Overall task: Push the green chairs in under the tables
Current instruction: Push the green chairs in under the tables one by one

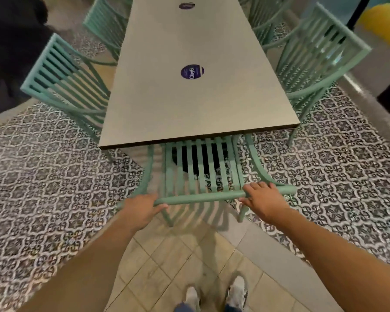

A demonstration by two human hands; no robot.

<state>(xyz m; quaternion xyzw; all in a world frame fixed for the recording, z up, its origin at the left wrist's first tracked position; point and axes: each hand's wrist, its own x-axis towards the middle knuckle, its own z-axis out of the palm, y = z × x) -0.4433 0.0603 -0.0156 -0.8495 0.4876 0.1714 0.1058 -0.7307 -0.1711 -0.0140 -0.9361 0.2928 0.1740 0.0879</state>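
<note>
A green slatted chair (200, 197) stands at the near end of a long grey table (189, 104), its seat mostly tucked under the tabletop. My left hand (142, 210) grips the left end of the chair's top rail. My right hand (263, 199) holds the rail toward its right end. Another green chair (63, 82) stands along the table's left side and one (320, 52) along its right side, both with seats under the table. Further green chairs (106, 23) line the far part of the table on both sides.
Round purple stickers (192, 72) lie on the tabletop. Patterned tiles (54, 188) cover the floor around the table, with plain beige tiles (178, 255) under my feet. A dark shape (9, 52) fills the upper left. A grey ledge (369, 104) runs at the right.
</note>
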